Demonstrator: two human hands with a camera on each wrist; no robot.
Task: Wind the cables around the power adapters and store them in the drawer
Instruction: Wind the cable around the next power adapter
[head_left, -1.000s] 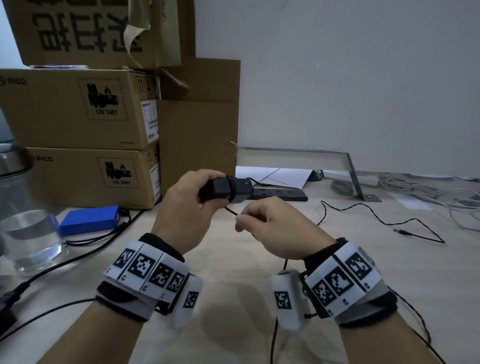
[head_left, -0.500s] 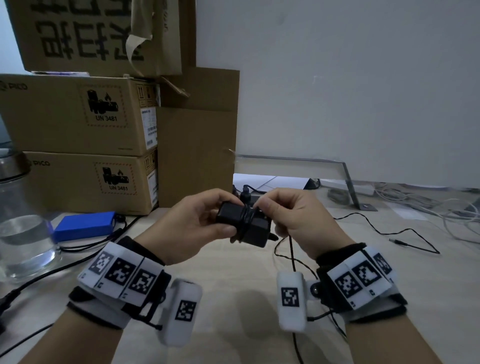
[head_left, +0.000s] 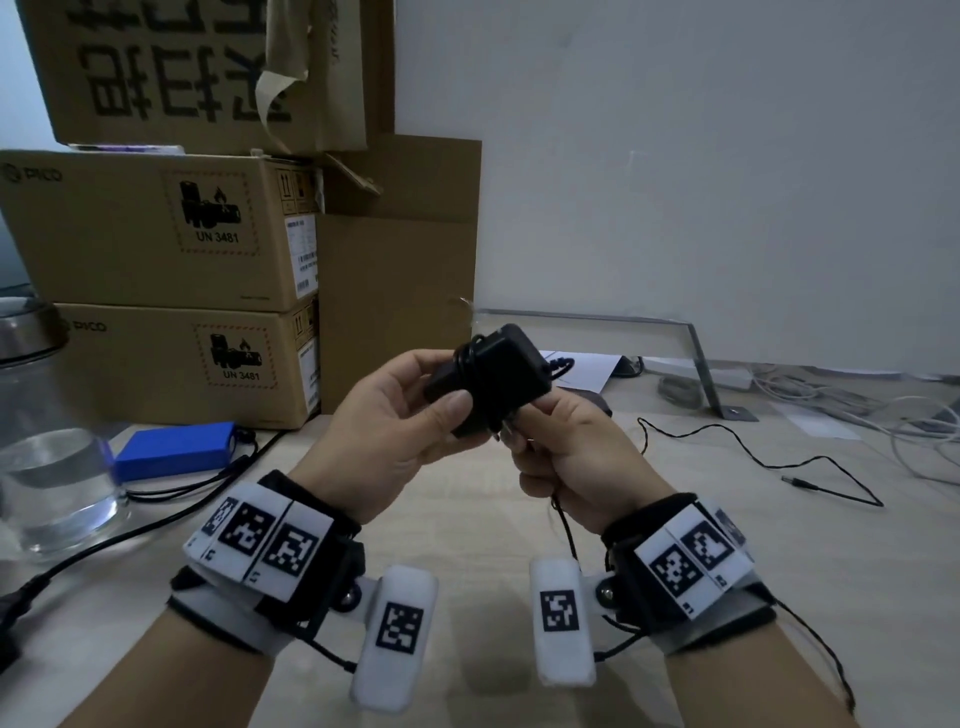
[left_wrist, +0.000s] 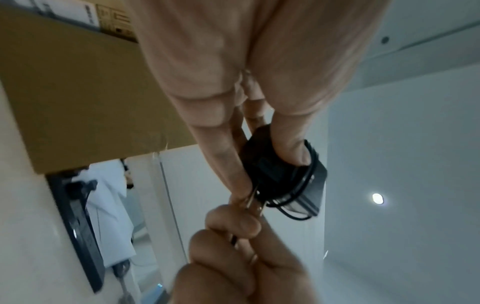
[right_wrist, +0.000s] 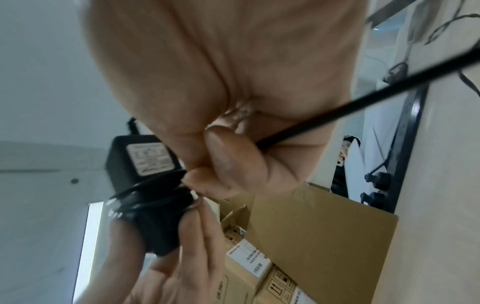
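Several turns of cable (right_wrist: 145, 195) already sit around the middle of the power adapter (head_left: 498, 379), which I hold up in the air between my two hands, above the desk (head_left: 779, 571). My left hand (head_left: 384, 441) grips the black block: the thumb is pressed on its near face and the other fingers are curled round behind it, so it sits squarely inside my grasp. My right hand (head_left: 566, 457) is just beneath and beside the block, thumb and forefinger pinching the thin cable right where it leaves the last loop, the remaining fingers curled in under them. From that pinch the loose cable runs back past my palm, drops below my wrist, then trails off across the desk to my right, where its small plug tip (head_left: 795, 483) lies well away from my fingers.

So I judge I am in the middle of winding, not near the end: a good length is left unwound. The next move, as I see it, calls for carrying the pinched strand round the far side of the block and back under my left thumb, keeping it taut so the loops do not slip off the corner, and letting cable slide through my right fingers. No drawer shows in any view; storing comes later.
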